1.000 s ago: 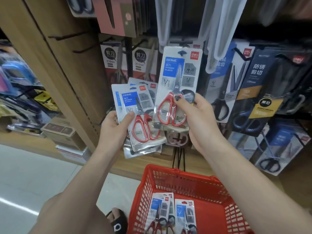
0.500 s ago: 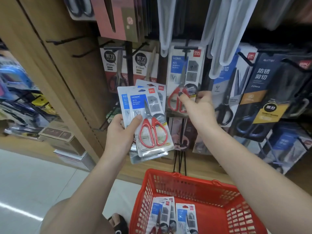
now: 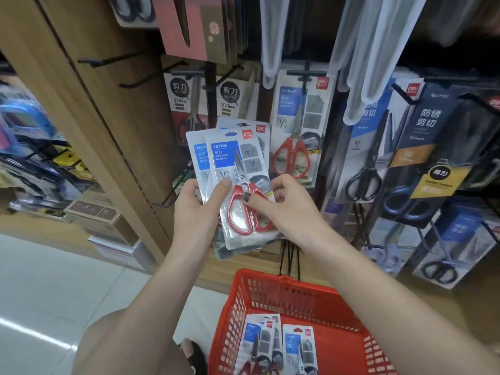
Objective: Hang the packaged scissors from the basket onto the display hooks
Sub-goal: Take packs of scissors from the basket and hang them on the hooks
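Observation:
My left hand (image 3: 196, 212) holds a fanned stack of packaged red-handled scissors, its thumb pressed on the front pack (image 3: 238, 169). My right hand (image 3: 284, 209) pinches the lower right part of that front pack at the red handles. One identical pack (image 3: 296, 125) hangs on a black display hook (image 3: 307, 75) just above and right of the stack. More packs (image 3: 273, 345) lie in the red basket (image 3: 305, 293) below.
Other scissor packs fill the rack: brown ones (image 3: 186, 104) on the left, dark blue and black ones (image 3: 422, 147) on the right. Clear sleeves (image 3: 362, 77) dangle from above. A wooden shelf panel (image 3: 102, 104) with bare hooks stands left, boxes (image 3: 94, 215) at floor level.
My right hand has left the pack hanging on the hook and come back down to the stack in my left hand, where it now pinches the front pack.

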The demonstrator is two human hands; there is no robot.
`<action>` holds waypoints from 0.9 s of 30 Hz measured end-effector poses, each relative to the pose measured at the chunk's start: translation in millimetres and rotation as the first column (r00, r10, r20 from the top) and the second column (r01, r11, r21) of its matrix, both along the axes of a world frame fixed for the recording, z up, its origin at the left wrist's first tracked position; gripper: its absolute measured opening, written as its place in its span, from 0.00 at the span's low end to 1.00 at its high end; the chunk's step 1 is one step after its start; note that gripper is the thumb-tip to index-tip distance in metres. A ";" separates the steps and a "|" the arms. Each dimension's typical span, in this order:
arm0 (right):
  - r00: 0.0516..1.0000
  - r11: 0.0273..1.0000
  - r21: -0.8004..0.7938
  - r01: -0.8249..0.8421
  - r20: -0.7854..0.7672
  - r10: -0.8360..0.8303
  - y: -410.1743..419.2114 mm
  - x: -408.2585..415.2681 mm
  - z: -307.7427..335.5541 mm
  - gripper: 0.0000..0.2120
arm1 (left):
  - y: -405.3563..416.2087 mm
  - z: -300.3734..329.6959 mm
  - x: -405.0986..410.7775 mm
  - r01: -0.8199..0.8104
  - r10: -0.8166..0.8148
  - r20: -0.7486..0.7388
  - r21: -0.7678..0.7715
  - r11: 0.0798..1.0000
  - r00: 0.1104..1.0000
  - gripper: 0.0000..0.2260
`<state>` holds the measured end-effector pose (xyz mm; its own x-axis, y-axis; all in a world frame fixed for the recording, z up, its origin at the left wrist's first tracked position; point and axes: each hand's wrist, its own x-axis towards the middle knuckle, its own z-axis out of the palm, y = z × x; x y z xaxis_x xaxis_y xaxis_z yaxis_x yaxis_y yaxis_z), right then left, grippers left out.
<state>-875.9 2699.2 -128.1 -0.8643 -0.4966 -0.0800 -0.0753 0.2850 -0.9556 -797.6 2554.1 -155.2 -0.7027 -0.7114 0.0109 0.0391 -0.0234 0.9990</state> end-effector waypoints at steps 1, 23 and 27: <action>0.999 0.999 -0.039 -0.003 0.032 0.004 -0.5 -0.5 0.0 0.19 | -0.5 0.2 0.9 -0.004 0.004 0.003 0.008 1.000 1.000 0.13; 0.945 0.857 -0.511 0.067 -0.243 -0.218 63.5 27.9 -11.7 0.10 | -13.6 0.8 5.8 -0.114 0.114 0.007 0.049 0.992 0.993 0.13; 0.944 0.850 -0.518 0.099 -0.221 -0.245 59.3 24.0 -5.2 0.08 | -11.2 0.2 4.4 -0.106 0.105 0.013 0.055 0.993 0.994 0.14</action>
<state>-851.9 2758.4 -133.3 -0.8904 -0.2477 0.3819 -0.3432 -0.1858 -0.9207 -793.2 2542.8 -155.0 -0.6236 -0.7809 -0.0370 0.0346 -0.0749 0.9966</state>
